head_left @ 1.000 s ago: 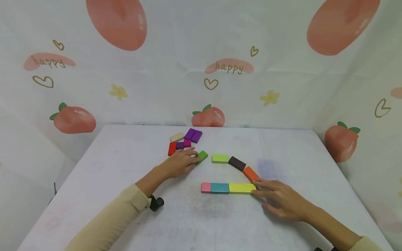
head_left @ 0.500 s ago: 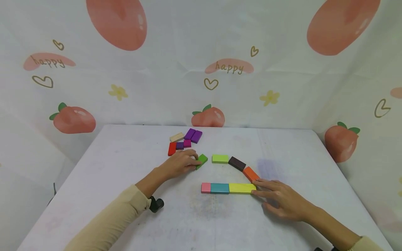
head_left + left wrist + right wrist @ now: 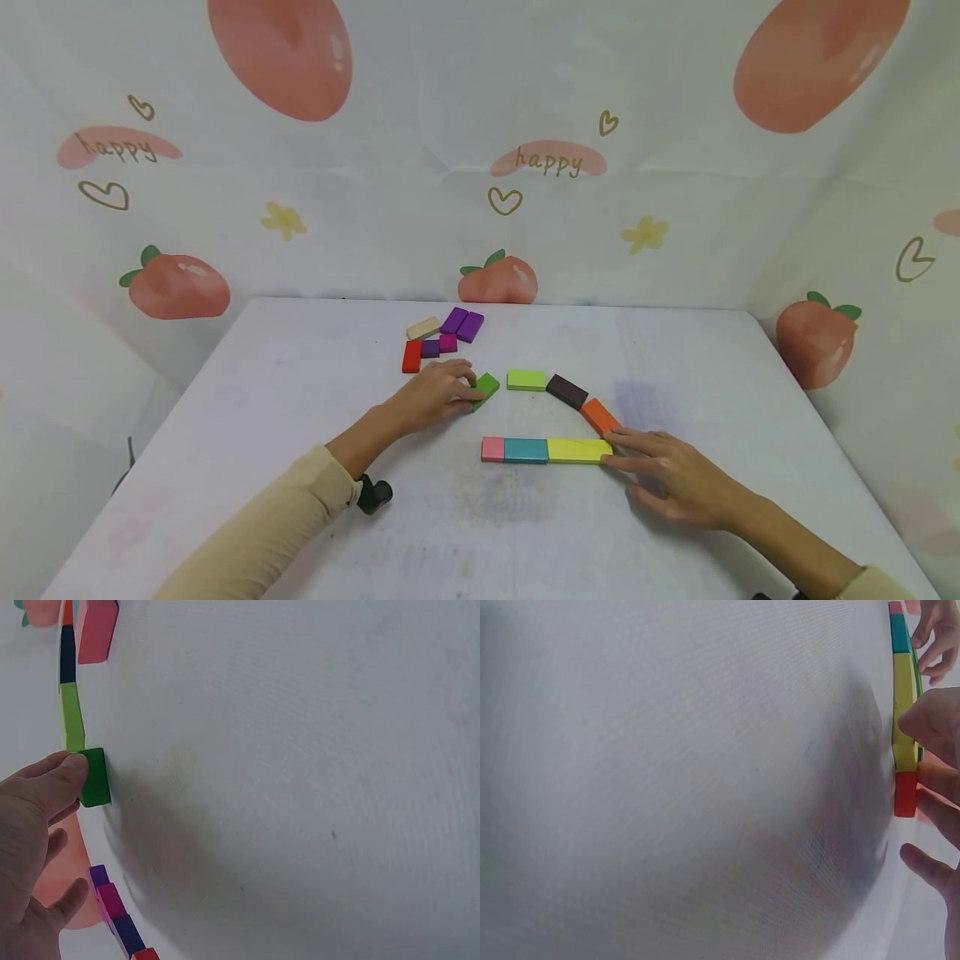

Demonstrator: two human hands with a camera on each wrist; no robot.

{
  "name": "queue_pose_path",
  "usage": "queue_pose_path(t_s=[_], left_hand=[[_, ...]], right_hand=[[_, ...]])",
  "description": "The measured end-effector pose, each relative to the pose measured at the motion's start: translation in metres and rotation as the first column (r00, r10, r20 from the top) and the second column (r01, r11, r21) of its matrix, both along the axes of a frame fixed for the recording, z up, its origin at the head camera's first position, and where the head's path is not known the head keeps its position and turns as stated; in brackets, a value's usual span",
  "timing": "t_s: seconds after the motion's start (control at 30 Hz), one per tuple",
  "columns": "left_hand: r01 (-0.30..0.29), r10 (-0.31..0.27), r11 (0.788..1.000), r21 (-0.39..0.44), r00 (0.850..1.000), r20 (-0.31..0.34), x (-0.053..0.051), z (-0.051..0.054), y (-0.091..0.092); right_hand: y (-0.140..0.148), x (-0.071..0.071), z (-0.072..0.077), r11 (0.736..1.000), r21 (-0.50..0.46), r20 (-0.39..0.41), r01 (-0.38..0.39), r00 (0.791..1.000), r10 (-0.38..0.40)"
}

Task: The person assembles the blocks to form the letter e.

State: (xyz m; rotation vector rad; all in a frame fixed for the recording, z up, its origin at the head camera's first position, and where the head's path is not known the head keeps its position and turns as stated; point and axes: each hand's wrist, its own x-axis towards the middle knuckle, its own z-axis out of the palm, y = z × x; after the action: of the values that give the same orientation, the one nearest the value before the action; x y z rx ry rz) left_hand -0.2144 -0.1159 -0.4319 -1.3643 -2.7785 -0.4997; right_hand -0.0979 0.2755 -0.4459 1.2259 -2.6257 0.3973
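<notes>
My left hand [image 3: 431, 395] pinches a green block [image 3: 487, 387] between thumb and finger; in the left wrist view the thumb lies on the near face of that green block [image 3: 95, 778]. Just right of it lies a light green block [image 3: 527, 380], followed by a dark block [image 3: 567, 391] and an orange block [image 3: 600, 416] slanting down. Below runs a straight row of pink [image 3: 492, 449], teal [image 3: 526, 451] and yellow [image 3: 579, 451] blocks. My right hand [image 3: 678, 479] has its fingers extended, fingertips touching the orange block and the yellow block's right end.
Behind my left hand lie a red block [image 3: 412, 356], a beige block [image 3: 423, 327], two purple blocks [image 3: 470, 327], a small dark purple block [image 3: 430, 348] and a magenta one [image 3: 447, 342]. A printed cloth [image 3: 420, 233] hangs behind the white table [image 3: 300, 367].
The green block and my left hand have shifted slightly toward the front and right. My right hand and the other blocks stay where they were.
</notes>
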Motion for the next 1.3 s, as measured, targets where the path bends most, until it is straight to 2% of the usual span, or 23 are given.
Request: queue_pose_path(t_s=[0.53, 0.77, 1.03, 1.3], left_hand=[[0.036, -0.036, 0.999, -0.007, 0.999, -0.016, 0.004, -0.002, 0.01], [0.03, -0.03, 0.999, -0.012, 0.999, -0.024, 0.004, -0.003, 0.012], [0.014, -0.014, 1.0, 0.006, 1.0, 0.001, 0.004, -0.003, 0.014], [0.011, -0.011, 1.0, -0.001, 1.0, 0.007, 0.004, -0.002, 0.014]], right_hand=[[0.001, 0.001, -0.001, 1.0, 0.011, 0.02, 0.028, 0.999, -0.028], [0.001, 0.0, -0.002, 1.0, 0.007, 0.009, 0.016, 1.0, -0.016], [0.001, 0.0, -0.002, 1.0, -0.012, -0.014, -0.007, 1.0, 0.007], [0.0, 0.0, -0.002, 1.0, -0.006, -0.011, 0.004, 1.0, -0.004]])
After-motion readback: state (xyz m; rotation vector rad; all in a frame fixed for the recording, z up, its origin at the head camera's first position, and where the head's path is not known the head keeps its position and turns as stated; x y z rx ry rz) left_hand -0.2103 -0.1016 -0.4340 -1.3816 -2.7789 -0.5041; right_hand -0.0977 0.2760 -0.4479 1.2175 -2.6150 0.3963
